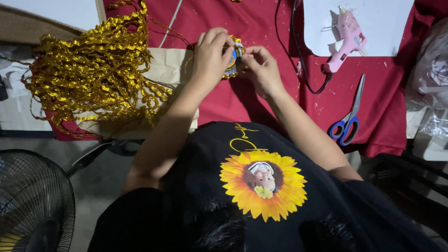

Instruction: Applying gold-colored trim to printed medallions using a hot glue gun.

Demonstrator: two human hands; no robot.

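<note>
My left hand [211, 55] and my right hand [261, 67] meet over the red cloth [261, 28], both gripping a small round ornament [234, 58] with a blue face and gold trim. My left hand's fingers cover most of it. A thin strand of gold trim runs from the ornament toward the big heap of gold ribbon trim [98, 70] at the left, which lies partly on a sheet of brown paper [168, 65].
A pink glue gun [346, 39] rests on a white sheet [373, 23] at the upper right, its black cord [298, 51] trailing left. Blue-handled scissors [349, 116] lie near the cloth's right edge. A black fan [32, 200] stands at the lower left. Clear plastic bags [429, 79] sit at the right.
</note>
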